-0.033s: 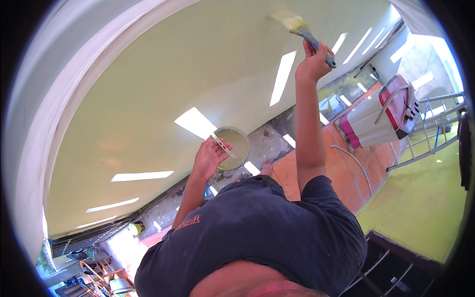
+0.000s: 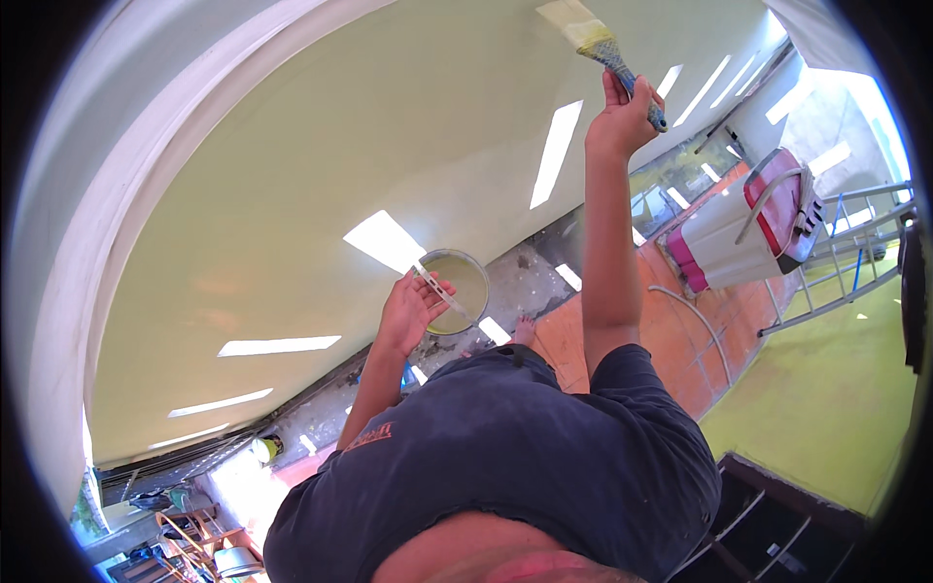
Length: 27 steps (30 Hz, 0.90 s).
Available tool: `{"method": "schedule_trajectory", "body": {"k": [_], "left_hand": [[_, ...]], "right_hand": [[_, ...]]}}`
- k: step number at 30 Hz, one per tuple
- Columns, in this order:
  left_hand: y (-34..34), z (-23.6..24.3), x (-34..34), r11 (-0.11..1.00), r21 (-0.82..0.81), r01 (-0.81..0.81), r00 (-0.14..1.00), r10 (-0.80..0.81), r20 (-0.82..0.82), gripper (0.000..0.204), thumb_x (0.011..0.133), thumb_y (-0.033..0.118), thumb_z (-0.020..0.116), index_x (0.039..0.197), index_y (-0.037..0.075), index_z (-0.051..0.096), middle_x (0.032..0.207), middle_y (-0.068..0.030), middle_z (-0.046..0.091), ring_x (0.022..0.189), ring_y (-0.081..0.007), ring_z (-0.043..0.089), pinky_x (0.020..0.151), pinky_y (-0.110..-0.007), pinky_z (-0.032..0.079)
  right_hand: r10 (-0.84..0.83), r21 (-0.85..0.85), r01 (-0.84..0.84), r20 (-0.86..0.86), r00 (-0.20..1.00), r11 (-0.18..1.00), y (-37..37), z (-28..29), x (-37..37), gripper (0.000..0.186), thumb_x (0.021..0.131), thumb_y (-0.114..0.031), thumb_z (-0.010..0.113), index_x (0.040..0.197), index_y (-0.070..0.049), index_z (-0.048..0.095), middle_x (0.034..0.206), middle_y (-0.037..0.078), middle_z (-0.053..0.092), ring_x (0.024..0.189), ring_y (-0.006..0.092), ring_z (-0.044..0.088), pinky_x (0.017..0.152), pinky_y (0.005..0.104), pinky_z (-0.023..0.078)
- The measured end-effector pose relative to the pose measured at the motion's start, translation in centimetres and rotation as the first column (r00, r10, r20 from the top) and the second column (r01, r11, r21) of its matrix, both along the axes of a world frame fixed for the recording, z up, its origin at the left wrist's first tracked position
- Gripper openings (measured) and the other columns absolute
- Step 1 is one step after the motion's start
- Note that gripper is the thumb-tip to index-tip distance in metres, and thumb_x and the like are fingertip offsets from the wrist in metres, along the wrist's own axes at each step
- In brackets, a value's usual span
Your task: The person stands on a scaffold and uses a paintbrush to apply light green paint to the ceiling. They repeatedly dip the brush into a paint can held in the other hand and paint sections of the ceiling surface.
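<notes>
Your right hand [image 2: 622, 124] has a firm grip on the paintbrush [image 2: 602, 53], its bristles up at the yellow-green wall [image 2: 292, 214]; your left hand [image 2: 404, 313], fingers half-curled, holds the pale strap [image 2: 445, 294] across the bucket [image 2: 470, 272].

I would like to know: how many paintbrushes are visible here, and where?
1. The paintbrush is in the right hand, with its bristles pointing to the upper left of the picture. Others may be hidden behind the dark shirt.
</notes>
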<state>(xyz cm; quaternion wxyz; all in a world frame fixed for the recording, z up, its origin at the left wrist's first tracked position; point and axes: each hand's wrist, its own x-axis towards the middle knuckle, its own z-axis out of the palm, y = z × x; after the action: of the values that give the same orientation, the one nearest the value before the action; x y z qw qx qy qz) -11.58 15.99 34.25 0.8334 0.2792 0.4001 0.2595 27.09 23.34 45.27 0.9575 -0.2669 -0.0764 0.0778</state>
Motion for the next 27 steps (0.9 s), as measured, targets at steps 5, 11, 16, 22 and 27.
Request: {"method": "schedule_trajectory", "body": {"k": [5, 11, 16, 22, 27], "left_hand": [[0.9, -0.1, -2.0, 1.0, 0.004, -0.005, 1.0, 0.005, -0.018, 0.054, 0.102, 0.043, 0.033, 0.126, -0.003, 0.045, 0.12, -0.0209, 0.055, 0.118, -0.0339, 0.055, 0.102, -0.045, 0.043], [1.4, -0.2, -3.8, 1.0, 0.014, 0.01, 1.0, -0.01, 0.01, 0.054, 0.102, 0.044, 0.033, 0.127, -0.003, 0.044, 0.12, -0.0206, 0.055, 0.118, -0.0335, 0.055, 0.101, -0.045, 0.044], [1.5, -0.5, -5.2, 0.999, 0.019, 0.034, 0.999, -0.035, 0.017, 0.055, 0.102, 0.044, 0.034, 0.128, -0.003, 0.043, 0.119, -0.0202, 0.056, 0.118, -0.0325, 0.056, 0.1, -0.043, 0.044], [1.7, -0.6, -6.1, 0.999, 0.02, 0.048, 0.999, -0.049, 0.016, 0.055, 0.101, 0.045, 0.035, 0.128, -0.003, 0.044, 0.119, -0.0196, 0.057, 0.115, -0.0314, 0.057, 0.097, -0.041, 0.047], [1.8, -0.8, -6.5, 0.996, 0.031, 0.08, 0.996, -0.082, 0.044, 0.055, 0.101, 0.045, 0.036, 0.127, -0.002, 0.044, 0.118, -0.019, 0.057, 0.114, -0.0302, 0.058, 0.096, -0.04, 0.048]], "right_hand": [[0.057, -0.105, -0.054, 0.032, 0.998, 0.993, 0.6, -4.6, -2.2, 0.018, 0.091, -0.004, 0.058, 0.099, 0.006, 0.045, 0.099, 0.02, 0.057, 0.086, 0.0307, 0.067, 0.077, 0.0351, 0.064], [-0.132, -0.434, 0.082, -0.087, 0.987, 0.897, 0.6, -11.5, -3.5, 0.011, 0.089, -0.003, 0.058, 0.091, 0.005, 0.051, 0.096, 0.019, 0.06, 0.077, 0.0271, 0.068, 0.066, 0.0332, 0.064], [-0.047, -0.141, 0.062, 0.107, 0.993, 0.988, 0.1, -0.7, -2.3, 0.013, 0.087, -0.002, 0.059, 0.093, 0.005, 0.049, 0.095, 0.017, 0.058, 0.077, 0.0263, 0.067, 0.068, 0.0334, 0.064], [-0.07, 0.065, 0.064, 0.094, 0.993, 0.996, 1.0, 11.0, -2.9, 0.017, 0.088, -0.002, 0.056, 0.098, 0.006, 0.045, 0.099, 0.021, 0.056, 0.082, 0.0296, 0.069, 0.079, 0.033, 0.064], [-0.091, -0.003, 0.092, 0.148, 0.985, 0.996, 1.6, 6.0, -3.8, 0.017, 0.088, -0.002, 0.057, 0.098, 0.006, 0.045, 0.096, 0.021, 0.058, 0.076, 0.029, 0.069, 0.075, 0.0342, 0.064]]}}
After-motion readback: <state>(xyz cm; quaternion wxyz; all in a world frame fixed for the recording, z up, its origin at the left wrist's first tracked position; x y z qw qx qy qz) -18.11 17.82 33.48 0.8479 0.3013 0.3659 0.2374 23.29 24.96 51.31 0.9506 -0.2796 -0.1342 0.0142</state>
